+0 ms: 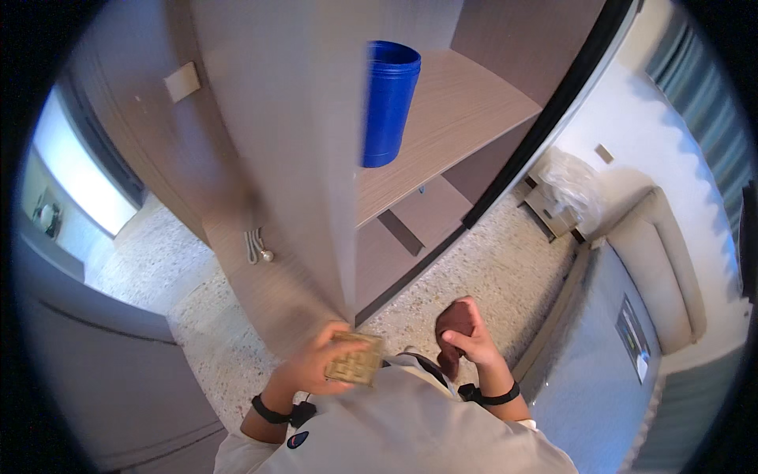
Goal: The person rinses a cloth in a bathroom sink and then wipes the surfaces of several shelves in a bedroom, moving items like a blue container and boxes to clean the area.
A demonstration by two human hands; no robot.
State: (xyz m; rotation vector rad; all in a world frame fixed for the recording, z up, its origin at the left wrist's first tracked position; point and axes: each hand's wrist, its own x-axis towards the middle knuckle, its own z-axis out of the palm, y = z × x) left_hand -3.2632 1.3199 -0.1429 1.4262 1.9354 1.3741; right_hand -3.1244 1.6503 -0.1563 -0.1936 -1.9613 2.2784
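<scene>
My left hand (pixel 320 361) grips a flat, square, gold-coloured object (pixel 355 358) with a raised pattern, close in front of my shirt; the hand is slightly blurred. Between the fingers and thumb of my right hand (pixel 474 338) is a reddish-brown cloth (pixel 456 329), part of it hanging down. A black band circles each wrist. Ahead, a blue cylindrical container (pixel 389 103), its top uncovered, stands upright on a wooden shelf (pixel 462 112). The edge of a panel hides its left side. On a lower ledge at left lies a grey cord with a round white end (pixel 259 247).
A tall cabinet panel (pixel 296 118) rises between the ledge and the shelf. At right are a bed with a bluish mattress (pixel 580 367), a padded headboard (pixel 657 266) and a nightstand (pixel 548 213) under clear plastic. Speckled flooring (pixel 503 260) runs between cabinet and bed.
</scene>
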